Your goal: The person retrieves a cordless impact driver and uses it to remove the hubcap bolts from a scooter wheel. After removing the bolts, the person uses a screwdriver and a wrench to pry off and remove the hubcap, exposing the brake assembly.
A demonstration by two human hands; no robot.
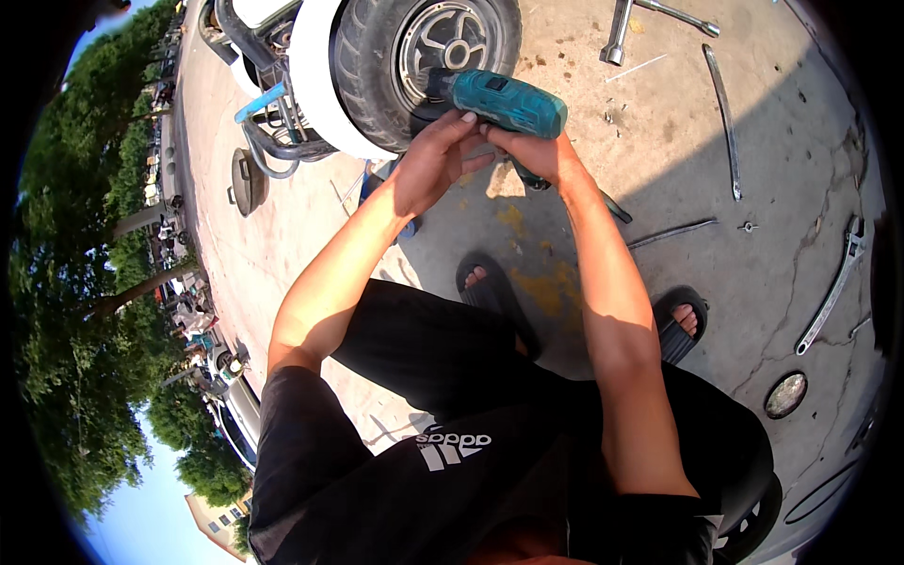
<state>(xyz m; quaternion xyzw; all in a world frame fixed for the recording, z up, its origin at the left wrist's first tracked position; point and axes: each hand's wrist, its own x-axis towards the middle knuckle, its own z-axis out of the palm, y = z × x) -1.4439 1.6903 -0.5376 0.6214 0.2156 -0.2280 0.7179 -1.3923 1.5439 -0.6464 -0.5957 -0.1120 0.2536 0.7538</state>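
A teal cordless impact driver (508, 102) is gripped by my right hand (539, 155), closed around its handle. Its dark nose (437, 85) points left and overlaps the wheel's rim in view; whether it touches is hidden. My left hand (441, 158) is just below the driver's front, thumb up against its underside and fingers apart and loosely bent. Behind the tool stands a wheel with a black tyre (367, 80) and a dark spoked rim (471, 47), beside a white fender (315, 75).
A tubular frame (282, 146) with a blue piece adjoins the fender. On the ground lie a cross wrench (617, 42), a tyre lever (723, 122), a thin bar (673, 234), an adjustable wrench (833, 282) and a round dish (785, 395). A dark pan-like lid (247, 183) stands left.
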